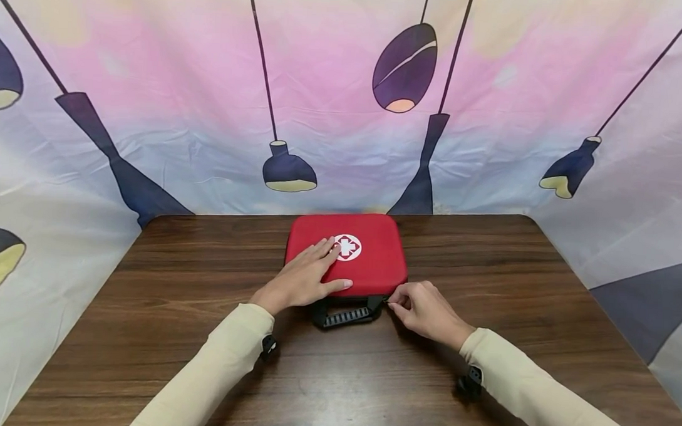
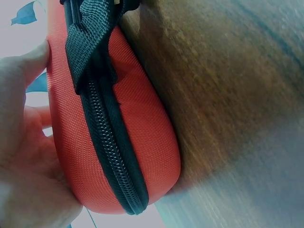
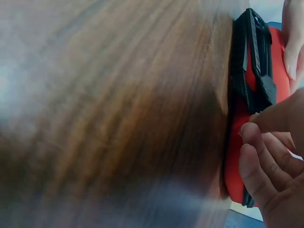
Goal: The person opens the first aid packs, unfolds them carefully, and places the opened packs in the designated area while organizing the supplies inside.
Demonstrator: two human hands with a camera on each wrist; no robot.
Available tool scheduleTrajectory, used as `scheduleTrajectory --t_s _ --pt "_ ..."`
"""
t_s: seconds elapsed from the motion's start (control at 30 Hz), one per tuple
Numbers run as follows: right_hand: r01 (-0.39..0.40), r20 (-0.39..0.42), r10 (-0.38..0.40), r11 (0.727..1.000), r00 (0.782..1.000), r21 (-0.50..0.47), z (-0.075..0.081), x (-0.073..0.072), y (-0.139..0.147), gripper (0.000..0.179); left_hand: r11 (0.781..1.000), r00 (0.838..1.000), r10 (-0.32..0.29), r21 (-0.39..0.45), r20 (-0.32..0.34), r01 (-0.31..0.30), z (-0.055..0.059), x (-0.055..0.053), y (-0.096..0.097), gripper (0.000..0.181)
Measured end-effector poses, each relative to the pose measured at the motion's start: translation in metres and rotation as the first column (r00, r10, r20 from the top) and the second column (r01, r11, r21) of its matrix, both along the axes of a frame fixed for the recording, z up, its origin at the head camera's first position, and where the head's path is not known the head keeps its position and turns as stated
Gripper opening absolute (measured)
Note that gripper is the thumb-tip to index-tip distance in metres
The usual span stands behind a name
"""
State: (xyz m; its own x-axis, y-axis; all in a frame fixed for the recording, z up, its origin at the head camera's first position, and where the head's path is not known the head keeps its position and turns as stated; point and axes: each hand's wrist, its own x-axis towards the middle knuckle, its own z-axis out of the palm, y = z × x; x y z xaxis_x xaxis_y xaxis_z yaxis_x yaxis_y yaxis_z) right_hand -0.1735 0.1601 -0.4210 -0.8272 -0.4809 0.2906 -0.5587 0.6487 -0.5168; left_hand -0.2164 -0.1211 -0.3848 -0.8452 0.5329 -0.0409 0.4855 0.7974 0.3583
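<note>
right now, a red case (image 1: 375, 261) lies flat on a dark wood-grain table (image 1: 203, 296), lid down, with the table's far edge just behind it. a white round emblem with a cross (image 1: 348, 247) sits on top of the case. the black handle (image 1: 345, 317) sticks out from the case's near side, toward the person.

on the case's lid, at its left near part, rests the left hand (image 1: 302, 279), fingers stretched out and thumb spread wide, fingertips reaching the emblem; it presses there and grips nothing. at the case's right near corner, just beside the handle's end, the right hand (image 1: 428, 313) is narrow, thumb and forefinger pinching a zipper pull (image 1: 387, 300), small and mostly hidden by the fingers.

around the case's side runs a black zipper (image 2: 110, 142), its teeth meshed along the stretch left of the handle. nearer the person than the case are two cream sleeves (image 1: 217, 359), each with a black device (image 1: 268, 345) at the wrist. behind the case hangs a pastel cloth (image 1: 334, 81) printed with dark lamps (image 1: 289, 170).
</note>
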Motion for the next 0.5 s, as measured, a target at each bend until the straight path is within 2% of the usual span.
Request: scheduleTrajectory --t_s 0.2,0.5 --pt "0.043 -0.068 -0.044 0.999 0.997 -0.012 -0.003 0.002 0.003 0.009 1.000 1.000 0.017 -0.024 -0.004 -0.017 0.002 0.002 -0.001 0.088" --pt "0.072 -0.188 -0.065 0.997 0.980 0.031 -0.002 -0.005 0.011 0.011 0.987 0.991 0.035 -0.153 -0.129 -0.054 0.007 0.016 0.002 0.085"
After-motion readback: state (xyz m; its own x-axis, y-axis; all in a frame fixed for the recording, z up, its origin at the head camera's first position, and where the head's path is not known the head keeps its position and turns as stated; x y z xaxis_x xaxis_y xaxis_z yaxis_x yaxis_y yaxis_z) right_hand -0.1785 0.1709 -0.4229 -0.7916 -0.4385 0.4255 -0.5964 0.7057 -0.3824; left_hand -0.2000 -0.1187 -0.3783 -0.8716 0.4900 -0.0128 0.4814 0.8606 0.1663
